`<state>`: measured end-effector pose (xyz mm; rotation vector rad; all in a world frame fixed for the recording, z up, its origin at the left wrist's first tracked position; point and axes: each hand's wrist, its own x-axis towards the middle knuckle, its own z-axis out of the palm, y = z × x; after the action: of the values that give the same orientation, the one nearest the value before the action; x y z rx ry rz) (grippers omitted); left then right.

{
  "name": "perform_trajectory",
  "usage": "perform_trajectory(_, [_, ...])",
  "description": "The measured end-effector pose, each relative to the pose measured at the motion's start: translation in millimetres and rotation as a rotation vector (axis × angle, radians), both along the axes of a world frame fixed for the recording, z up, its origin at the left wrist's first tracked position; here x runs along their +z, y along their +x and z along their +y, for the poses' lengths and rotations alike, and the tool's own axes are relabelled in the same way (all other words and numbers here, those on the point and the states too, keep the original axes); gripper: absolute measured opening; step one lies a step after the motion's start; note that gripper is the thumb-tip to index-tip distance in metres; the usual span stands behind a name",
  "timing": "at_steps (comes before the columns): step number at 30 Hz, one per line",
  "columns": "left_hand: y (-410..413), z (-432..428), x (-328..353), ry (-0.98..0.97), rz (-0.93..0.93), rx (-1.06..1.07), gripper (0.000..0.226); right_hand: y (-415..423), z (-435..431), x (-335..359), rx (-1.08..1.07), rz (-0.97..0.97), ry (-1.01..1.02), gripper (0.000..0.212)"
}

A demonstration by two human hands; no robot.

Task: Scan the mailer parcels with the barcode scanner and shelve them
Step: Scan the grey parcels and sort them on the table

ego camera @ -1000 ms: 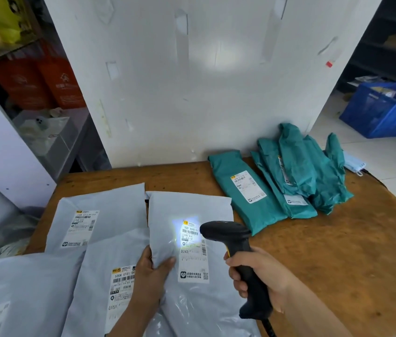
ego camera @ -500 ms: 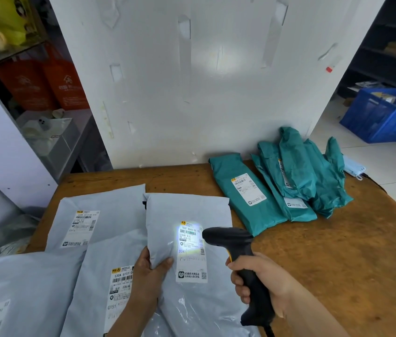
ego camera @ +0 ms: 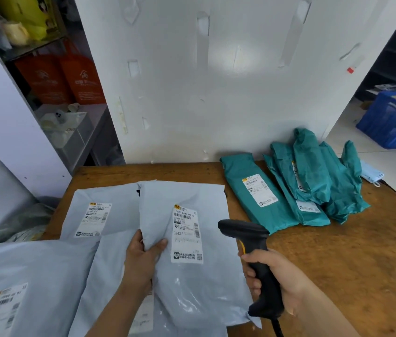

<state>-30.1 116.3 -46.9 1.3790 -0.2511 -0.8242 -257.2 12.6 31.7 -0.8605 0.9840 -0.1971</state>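
My left hand pinches the left edge of a grey mailer that lies label-up at the middle of the wooden table. Its white label faces me and is unlit. My right hand grips the black barcode scanner just to the right of that mailer, with the scanner head pointing left at the label. Other grey mailers lie to the left: one behind, one at the front left, one under my left arm.
Several teal mailers lie in a row at the table's back right, against a white panel. A blue face mask sits at the table's right edge. Shelves with orange bags stand at left. A blue crate is on the floor at right.
The scanner's bright light on the label has gone out. The scanner has drawn slightly back to the right. My left hand still holds the same grey mailer.
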Motion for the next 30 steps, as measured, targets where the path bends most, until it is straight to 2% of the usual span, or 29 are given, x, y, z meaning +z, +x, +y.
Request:
perform_trajectory(3, [24,17,13,0.018,-0.006,0.057,0.033,10,-4,2,0.015,0.020,0.000,0.012])
perform_trajectory(6, [44,45,26,0.163,-0.158,0.108,0.045,23,-8,2,0.055,0.033,-0.025,0.010])
perform_trajectory(8, [59,69,29,0.350,-0.259,0.067,0.071,30,-10,0,0.080,0.045,-0.044,0.012])
perform_trajectory(10, [72,90,27,0.567,-0.311,-0.038,0.115,35,-12,-2,0.104,0.057,-0.049,0.014])
perform_trajectory(11, [77,98,27,0.664,-0.366,-0.092,0.129,37,-12,-4,0.120,0.065,-0.049,0.014])
perform_trajectory(12, [83,103,27,0.745,-0.444,-0.111,0.132,39,-13,-5,0.137,0.074,-0.049,0.014])
perform_trajectory(14, [99,104,30,0.836,-0.610,-0.069,0.116,43,-13,-6,0.157,0.096,-0.053,0.014])
perform_trajectory(16, [121,93,34,0.807,-0.708,-0.052,0.093,46,-14,-6,0.165,0.116,-0.058,0.014])
perform_trajectory(18, [146,74,26,0.742,-0.779,-0.063,0.084,49,-14,-4,0.159,0.130,-0.060,0.014])
perform_trajectory(22, [183,30,-4,0.711,-0.820,-0.147,0.090,50,-18,-1,0.138,0.132,-0.059,0.015])
perform_trajectory(25, [216,11,-29,0.843,-0.797,-0.249,0.093,47,-23,0,0.081,0.113,-0.040,0.026])
perform_trajectory(27, [236,3,-36,0.920,-0.747,-0.226,0.100,45,-27,0,0.015,0.125,-0.050,0.031])
perform_trajectory(30, [256,-1,-52,0.929,-0.648,-0.201,0.109,44,-32,1,-0.038,0.143,-0.073,0.024])
